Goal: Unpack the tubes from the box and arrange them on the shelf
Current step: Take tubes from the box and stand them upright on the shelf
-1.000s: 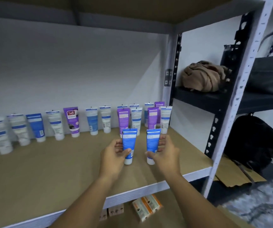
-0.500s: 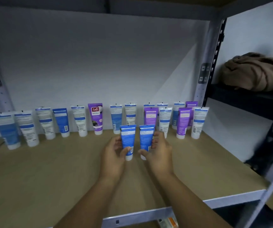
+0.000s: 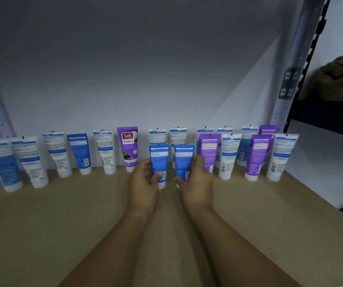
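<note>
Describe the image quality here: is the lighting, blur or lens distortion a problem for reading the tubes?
Head view: dim and bluish, with a diagonal lit patch on the back wall; wide-angle bending tilts the edge tubes and the shelf post; small print is soft, only the purple Safi tube reads; left hand and right hand with their blue tubes are fairly sharp.

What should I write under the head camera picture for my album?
Left hand and right hand each hold a blue tube upright before a row of tubes.

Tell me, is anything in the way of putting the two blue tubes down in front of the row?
Nothing visible is. The left hand and right hand each hold a blue tube upright over bare shelf, just ahead of the row.
</note>
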Demonstrator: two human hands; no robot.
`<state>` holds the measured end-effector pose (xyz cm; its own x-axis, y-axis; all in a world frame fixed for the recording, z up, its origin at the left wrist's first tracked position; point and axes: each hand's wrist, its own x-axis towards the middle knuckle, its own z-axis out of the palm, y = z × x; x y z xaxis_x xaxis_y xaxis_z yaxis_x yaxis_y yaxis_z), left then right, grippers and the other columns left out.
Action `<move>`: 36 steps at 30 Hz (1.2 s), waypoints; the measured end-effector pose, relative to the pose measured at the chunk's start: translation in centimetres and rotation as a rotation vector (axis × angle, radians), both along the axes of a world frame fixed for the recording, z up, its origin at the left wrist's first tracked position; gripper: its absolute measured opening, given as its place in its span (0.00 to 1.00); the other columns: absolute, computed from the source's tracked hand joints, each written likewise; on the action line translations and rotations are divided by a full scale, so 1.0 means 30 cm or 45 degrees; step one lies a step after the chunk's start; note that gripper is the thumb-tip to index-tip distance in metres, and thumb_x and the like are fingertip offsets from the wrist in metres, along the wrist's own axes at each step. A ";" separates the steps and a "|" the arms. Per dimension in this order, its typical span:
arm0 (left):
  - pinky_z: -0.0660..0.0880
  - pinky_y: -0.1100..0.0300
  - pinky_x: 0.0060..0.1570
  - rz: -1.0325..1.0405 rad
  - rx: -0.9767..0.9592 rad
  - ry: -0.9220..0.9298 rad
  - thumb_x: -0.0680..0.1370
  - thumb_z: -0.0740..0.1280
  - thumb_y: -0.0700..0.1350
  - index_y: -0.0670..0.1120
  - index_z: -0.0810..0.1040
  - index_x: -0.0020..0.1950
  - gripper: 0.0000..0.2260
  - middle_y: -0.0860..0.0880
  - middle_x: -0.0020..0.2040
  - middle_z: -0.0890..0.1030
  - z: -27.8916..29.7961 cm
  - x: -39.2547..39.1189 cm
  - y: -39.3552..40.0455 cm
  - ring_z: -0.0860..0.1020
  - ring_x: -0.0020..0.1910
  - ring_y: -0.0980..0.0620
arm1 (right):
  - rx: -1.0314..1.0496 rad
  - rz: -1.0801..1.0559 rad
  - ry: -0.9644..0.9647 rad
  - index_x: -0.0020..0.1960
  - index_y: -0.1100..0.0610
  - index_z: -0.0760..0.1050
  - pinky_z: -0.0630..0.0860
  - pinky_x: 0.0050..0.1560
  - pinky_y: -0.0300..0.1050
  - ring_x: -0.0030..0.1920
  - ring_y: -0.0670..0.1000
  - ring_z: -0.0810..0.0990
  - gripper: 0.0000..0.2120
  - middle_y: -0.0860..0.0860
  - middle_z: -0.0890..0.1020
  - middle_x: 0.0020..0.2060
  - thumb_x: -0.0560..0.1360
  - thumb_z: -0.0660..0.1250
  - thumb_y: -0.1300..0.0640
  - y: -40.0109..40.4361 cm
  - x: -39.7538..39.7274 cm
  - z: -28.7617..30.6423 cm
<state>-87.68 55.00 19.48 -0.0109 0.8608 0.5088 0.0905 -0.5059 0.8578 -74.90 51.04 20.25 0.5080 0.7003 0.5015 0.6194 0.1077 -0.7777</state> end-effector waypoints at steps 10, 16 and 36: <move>0.76 0.71 0.51 0.010 -0.111 -0.012 0.75 0.73 0.37 0.51 0.75 0.61 0.18 0.60 0.52 0.81 -0.011 0.010 0.028 0.80 0.51 0.68 | -0.099 -0.042 0.024 0.58 0.50 0.66 0.72 0.40 0.32 0.51 0.49 0.80 0.17 0.46 0.77 0.51 0.75 0.71 0.57 0.054 -0.014 -0.020; 0.73 0.62 0.53 0.130 -0.238 0.063 0.76 0.71 0.36 0.50 0.75 0.56 0.14 0.50 0.51 0.82 -0.008 0.004 -0.077 0.80 0.53 0.52 | -0.223 -0.072 -0.051 0.58 0.55 0.73 0.74 0.44 0.41 0.46 0.54 0.80 0.18 0.52 0.80 0.46 0.70 0.70 0.64 -0.070 0.014 -0.015; 0.75 0.67 0.38 -0.682 -0.154 0.545 0.74 0.64 0.35 0.43 0.80 0.50 0.08 0.51 0.40 0.81 -0.103 0.678 -1.067 0.76 0.34 0.60 | -0.494 -0.777 0.043 0.56 0.57 0.80 0.79 0.55 0.49 0.50 0.52 0.82 0.13 0.53 0.84 0.49 0.73 0.73 0.57 -1.415 0.539 -0.215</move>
<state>-67.34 22.99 16.40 0.6112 0.7425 0.2739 0.1978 -0.4784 0.8556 -58.75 8.60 13.80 0.8760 0.4115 0.2518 0.4562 -0.5370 -0.7095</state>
